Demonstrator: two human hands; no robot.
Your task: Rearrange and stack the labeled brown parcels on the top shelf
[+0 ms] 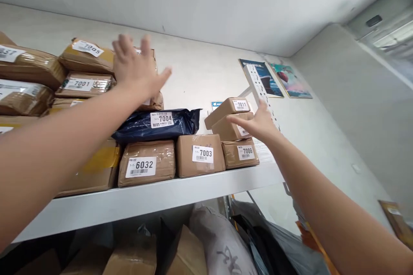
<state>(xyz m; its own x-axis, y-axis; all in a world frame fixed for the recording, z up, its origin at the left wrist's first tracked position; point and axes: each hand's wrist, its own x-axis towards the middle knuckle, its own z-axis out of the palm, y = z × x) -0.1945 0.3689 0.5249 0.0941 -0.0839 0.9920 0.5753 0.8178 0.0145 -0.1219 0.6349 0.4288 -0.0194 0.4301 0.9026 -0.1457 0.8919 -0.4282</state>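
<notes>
My left hand is raised with its fingers spread, in front of the brown boxes stacked at the left, and holds nothing; it hides part of a box behind it. A dark blue plastic parcel labelled 7004 lies below it, on top of the boxes 6032 and 7003. Near the shelf's right end, my right hand has its thumb stretched away from the fingers. It is in front of the small boxes 7011 and 7008; whether it touches them I cannot tell.
A white shelf edge runs beneath the parcels. At its right end stands a perforated white post. Cartons and a grey-white sack fill the level below. Posters hang on the wall.
</notes>
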